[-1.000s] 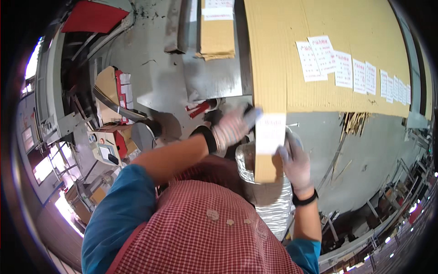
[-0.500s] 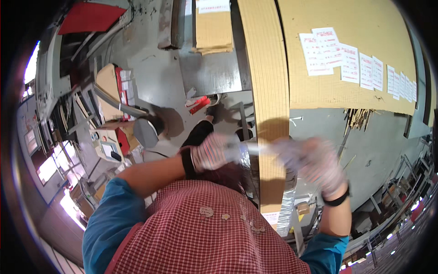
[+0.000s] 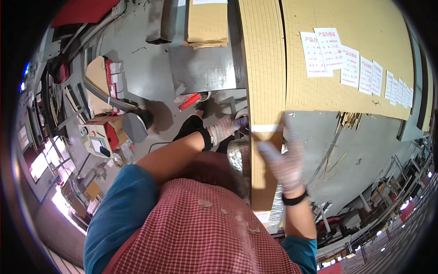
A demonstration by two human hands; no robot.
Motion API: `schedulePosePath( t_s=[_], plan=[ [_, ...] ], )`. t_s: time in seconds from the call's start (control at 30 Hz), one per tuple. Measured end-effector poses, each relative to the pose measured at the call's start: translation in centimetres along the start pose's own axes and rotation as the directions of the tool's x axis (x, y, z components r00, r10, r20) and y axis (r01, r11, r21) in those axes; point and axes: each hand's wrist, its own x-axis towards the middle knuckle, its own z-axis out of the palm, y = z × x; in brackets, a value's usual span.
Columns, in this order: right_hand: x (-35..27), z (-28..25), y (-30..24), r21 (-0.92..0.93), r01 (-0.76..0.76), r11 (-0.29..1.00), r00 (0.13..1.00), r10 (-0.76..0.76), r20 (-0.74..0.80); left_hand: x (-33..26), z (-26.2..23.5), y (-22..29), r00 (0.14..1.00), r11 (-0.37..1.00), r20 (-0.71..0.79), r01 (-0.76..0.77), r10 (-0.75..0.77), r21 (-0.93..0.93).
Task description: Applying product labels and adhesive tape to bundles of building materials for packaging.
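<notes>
Upper right, a wide tan cardboard sheet point(image 3: 365, 27) bearing white, red-printed paper labels point(image 3: 349, 66); leftward, a dark metal tabletop point(image 3: 205, 68) against grey floor point(image 3: 146, 77). Running toward the red-checked apron point(image 3: 196, 228), a long, narrow tan cardboard stack point(image 3: 266, 82) crossed by a white band point(image 3: 267, 129). Just beside its left edge, left hand point(image 3: 222, 130) in striped glove, grip impossible to tell; at its right, right hand point(image 3: 288, 165) gloved likewise, thumb and fingers spread apart.

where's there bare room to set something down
Free: metal surface, bordered by the small cardboard stack and long cardboard strips; broad cardboard, above the white labels. Crowded: those overlapping labels, and the strips near the right hand.
</notes>
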Motion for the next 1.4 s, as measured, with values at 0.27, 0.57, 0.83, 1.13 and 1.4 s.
schedulePosePath(
  t_s=[0.27, 0.57, 0.83, 1.13, 1.4],
  plan=[
    [-1.8, 3.1, 0.3, -0.200, -0.197, 0.960, 0.971, 0.220, 0.098, -8.2, -1.9, 7.9, 0.943, 0.938, -0.199, -0.207, 0.267, 0.280],
    [4.5, -3.0, -9.9, -0.464, 0.240, 0.852, 0.910, -0.032, 0.413, -3.6, 1.2, 8.1, 0.816, 0.777, -0.018, -0.544, 0.578, 0.317],
    [5.0, -2.5, 0.9, -0.366, -0.274, 0.889, 0.902, 0.370, 0.224, -4.9, 1.6, 7.8, 0.790, 0.705, -0.077, -0.494, 0.608, 0.509],
    [-1.3, -2.0, 2.3, -0.168, -0.081, 0.983, 0.989, 0.100, 0.111, -2.0, -2.0, 11.5, 0.937, 0.946, -0.312, -0.234, 0.157, -0.227],
    [-4.7, -6.5, -1.7, -0.415, -0.320, 0.852, 0.649, 0.516, 0.559, -9.1, 4.0, 2.5, 0.950, 0.949, 0.173, -0.286, 0.262, 0.131]
  ],
)
